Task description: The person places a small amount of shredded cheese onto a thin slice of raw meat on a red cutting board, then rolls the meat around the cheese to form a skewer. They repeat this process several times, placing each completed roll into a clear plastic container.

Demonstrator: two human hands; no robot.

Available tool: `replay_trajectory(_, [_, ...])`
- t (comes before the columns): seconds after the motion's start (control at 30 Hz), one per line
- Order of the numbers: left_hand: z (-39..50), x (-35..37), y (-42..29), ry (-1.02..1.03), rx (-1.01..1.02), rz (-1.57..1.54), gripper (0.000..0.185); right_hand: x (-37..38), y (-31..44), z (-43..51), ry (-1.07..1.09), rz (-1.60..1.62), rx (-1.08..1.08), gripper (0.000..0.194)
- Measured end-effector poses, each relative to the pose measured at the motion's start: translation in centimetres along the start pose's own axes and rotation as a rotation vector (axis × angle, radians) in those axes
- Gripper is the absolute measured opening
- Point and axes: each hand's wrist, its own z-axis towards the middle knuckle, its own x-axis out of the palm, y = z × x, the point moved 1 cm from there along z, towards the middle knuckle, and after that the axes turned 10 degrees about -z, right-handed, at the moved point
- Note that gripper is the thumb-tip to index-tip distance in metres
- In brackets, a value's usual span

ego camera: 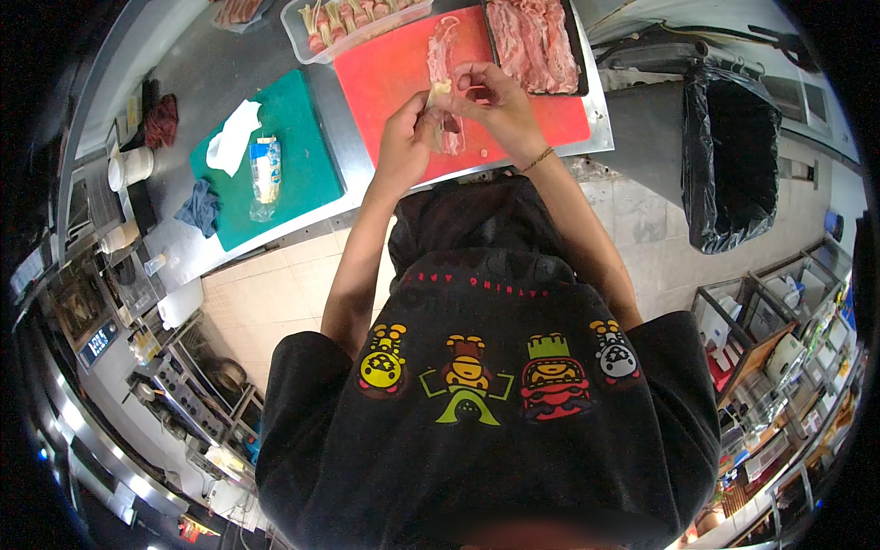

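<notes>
A thin strip of raw sliced meat (pixel 443 51), pink with white fat, lies lengthwise on a red cutting board (pixel 392 89). Over its middle, my left hand (pixel 410 137) pinches a small pale bundle that looks like enoki mushrooms (pixel 441 89). My right hand (pixel 500 110) meets it from the other side, thumb on the bundle and index finger curled; the fingers partly hide it. Behind the board, a clear plastic container (pixel 302 42) holds several meat-wrapped mushroom rolls (pixel 337 24). A black tray (pixel 583 75) of raw meat slices (pixel 536 45) rests at the board's far right.
On a green cutting board (pixel 302 151) lie a white paper or cloth piece (pixel 234 137) and an opened mushroom packet (pixel 265 172). A blue cloth (pixel 199 208) touches its left edge. Right of the steel table (pixel 357 175) stands a bin with a black liner (pixel 732 158).
</notes>
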Motion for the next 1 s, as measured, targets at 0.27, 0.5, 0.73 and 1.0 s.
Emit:
replay_trajectory(0.27, [-0.2,-0.3,0.9,0.073,0.084,0.455,0.024,-1.4,-0.2,-0.4,0.048,-0.319,-0.179,0.037])
replay_trajectory(0.5, [0.2,-1.7,0.7,0.241,-0.243,0.146,0.032,-1.4,-1.8,-0.3,0.031,-0.232,-0.184,0.021])
replay_trajectory(0.73, [1.9,-3.2,4.5,0.257,-0.142,0.193,0.033,-1.6,-3.9,-0.1,0.068,-0.362,-0.217,0.022])
replay_trajectory(1.0, [0.1,-3.2,10.6,0.115,0.376,0.748,0.035,-0.6,-7.8,-1.9,0.058,-0.543,-0.318,0.02])
